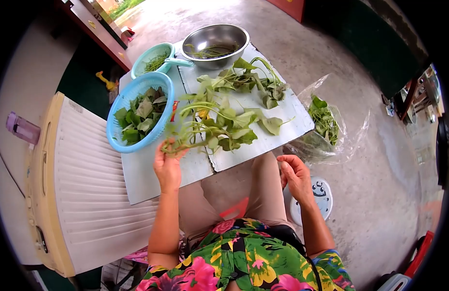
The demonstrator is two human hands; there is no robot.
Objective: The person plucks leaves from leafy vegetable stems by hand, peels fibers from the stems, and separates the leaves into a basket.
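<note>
My left hand [167, 169] is closed around the ends of leafy green stems [197, 114] over the table's near edge. Their upper parts are smeared by motion, and they overlap a pile of leafy stems [234, 128] on the white tabletop. My right hand [297, 178] hangs beside my right knee, just off the table edge. Its fingers are curled with the thumb near the index finger; whatever they may hold cannot be made out. A blue plastic basket [113, 116] with loose green leaves [144, 114] in it is close to my left hand.
Behind the basket are a green colander [136, 68] with thin stems and a steel bowl [241, 44] with some stems. A clear plastic bag [350, 128] of greens lies on the floor at right, near a small round stool [323, 199]. A ridged white panel [98, 194] borders the left.
</note>
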